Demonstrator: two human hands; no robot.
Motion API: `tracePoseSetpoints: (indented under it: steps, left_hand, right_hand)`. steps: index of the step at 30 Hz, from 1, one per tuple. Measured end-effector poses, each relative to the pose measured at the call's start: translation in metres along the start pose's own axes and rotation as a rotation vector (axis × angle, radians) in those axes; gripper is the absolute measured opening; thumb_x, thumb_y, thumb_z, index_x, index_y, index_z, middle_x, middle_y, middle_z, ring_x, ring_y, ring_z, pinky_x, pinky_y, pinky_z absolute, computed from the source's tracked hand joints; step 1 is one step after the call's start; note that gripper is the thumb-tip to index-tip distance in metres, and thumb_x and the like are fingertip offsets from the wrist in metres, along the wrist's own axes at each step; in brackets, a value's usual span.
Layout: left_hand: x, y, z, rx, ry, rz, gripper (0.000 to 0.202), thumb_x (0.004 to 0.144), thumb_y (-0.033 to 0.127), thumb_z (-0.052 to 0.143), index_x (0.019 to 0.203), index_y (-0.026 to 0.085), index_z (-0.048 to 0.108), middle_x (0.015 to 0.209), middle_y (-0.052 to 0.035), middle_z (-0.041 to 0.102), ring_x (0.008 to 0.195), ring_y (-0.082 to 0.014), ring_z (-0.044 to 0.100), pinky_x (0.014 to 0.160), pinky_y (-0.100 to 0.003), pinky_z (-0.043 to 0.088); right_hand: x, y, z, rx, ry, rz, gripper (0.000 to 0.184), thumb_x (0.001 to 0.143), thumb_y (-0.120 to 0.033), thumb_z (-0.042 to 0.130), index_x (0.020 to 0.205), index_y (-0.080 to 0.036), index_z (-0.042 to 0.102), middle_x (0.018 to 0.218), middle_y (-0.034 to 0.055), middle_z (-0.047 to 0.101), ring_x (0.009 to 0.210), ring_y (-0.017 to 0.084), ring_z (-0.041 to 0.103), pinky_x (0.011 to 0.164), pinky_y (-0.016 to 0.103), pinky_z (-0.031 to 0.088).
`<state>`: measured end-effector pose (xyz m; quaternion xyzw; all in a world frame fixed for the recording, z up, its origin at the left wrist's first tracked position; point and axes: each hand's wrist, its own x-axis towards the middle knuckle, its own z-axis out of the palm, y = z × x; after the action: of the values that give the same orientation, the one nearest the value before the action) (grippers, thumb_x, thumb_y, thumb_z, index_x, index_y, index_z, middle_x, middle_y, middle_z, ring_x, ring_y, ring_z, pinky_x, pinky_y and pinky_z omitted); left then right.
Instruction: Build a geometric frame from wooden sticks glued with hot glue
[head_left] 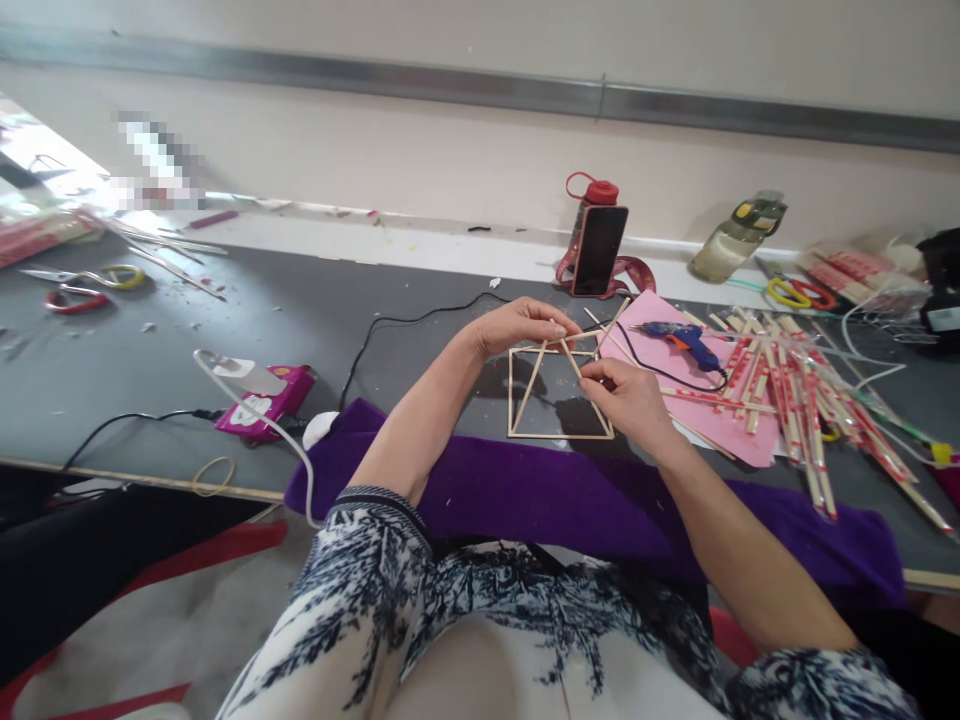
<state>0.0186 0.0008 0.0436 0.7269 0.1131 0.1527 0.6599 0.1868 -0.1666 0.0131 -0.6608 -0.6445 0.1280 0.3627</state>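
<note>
A frame of thin wooden sticks (561, 437) stands on the dark grey table, with a square base and slanted sticks rising from it. My left hand (517, 325) is closed at the top of the frame, fingers pinching a stick there. My right hand (626, 392) pinches a slanted stick of the same frame, lower and to the right. Just right of the frame, a blue glue gun (682, 343) with an orange trigger lies on a pink sheet (652, 310). Its nozzle points toward my hands.
Paper-wrapped chopsticks (802, 400) are heaped at the right. Behind stand a phone (600, 250), a red-capped bottle (600, 188) and a green bottle (739, 240). A purple cloth (495, 490) lines the front edge. At left are a pink power strip (266, 405) with cables and scissors (79, 285).
</note>
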Motion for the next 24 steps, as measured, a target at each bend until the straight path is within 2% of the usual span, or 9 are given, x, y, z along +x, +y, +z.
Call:
tracePoseSetpoints:
  steps: [16, 19, 21, 24]
  left_hand:
    - [-0.002, 0.009, 0.002, 0.060, 0.011, 0.007, 0.024, 0.079, 0.030, 0.071, 0.095, 0.014, 0.078, 0.090, -0.0113, 0.076, 0.082, -0.0150, 0.068, 0.084, -0.031, 0.052]
    - [-0.002, 0.009, 0.001, 0.091, 0.017, 0.009, 0.024, 0.079, 0.032, 0.070, 0.094, 0.015, 0.078, 0.091, -0.0110, 0.076, 0.083, -0.0151, 0.067, 0.084, -0.030, 0.051]
    - [-0.003, 0.009, 0.000, 0.108, 0.007, 0.017, 0.024, 0.079, 0.032, 0.070, 0.094, 0.015, 0.079, 0.092, -0.0110, 0.076, 0.082, -0.0146, 0.067, 0.084, -0.029, 0.050]
    - [-0.002, 0.009, 0.000, 0.107, 0.001, 0.011, 0.026, 0.078, 0.033, 0.070, 0.094, 0.015, 0.079, 0.092, -0.0104, 0.076, 0.081, -0.0147, 0.067, 0.082, -0.029, 0.050]
  right_hand:
    - [-0.003, 0.003, -0.001, 0.018, 0.034, -0.018, 0.014, 0.082, -0.029, 0.059, 0.087, -0.021, 0.071, 0.079, 0.0014, 0.071, 0.064, 0.016, 0.061, 0.064, 0.028, 0.045]
    - [-0.011, -0.007, -0.004, -0.020, 0.151, -0.050, 0.021, 0.084, -0.031, 0.060, 0.101, -0.021, 0.069, 0.092, 0.0041, 0.071, 0.063, 0.015, 0.059, 0.064, 0.029, 0.046]
    - [-0.018, -0.018, -0.005, -0.034, 0.229, -0.093, 0.022, 0.087, -0.030, 0.057, 0.104, -0.021, 0.068, 0.092, 0.0048, 0.070, 0.064, 0.015, 0.059, 0.066, 0.030, 0.046]
    - [-0.027, -0.034, 0.000, -0.001, 0.133, -0.152, 0.018, 0.091, -0.028, 0.053, 0.095, -0.023, 0.069, 0.084, 0.0036, 0.070, 0.069, 0.016, 0.063, 0.067, 0.029, 0.047]
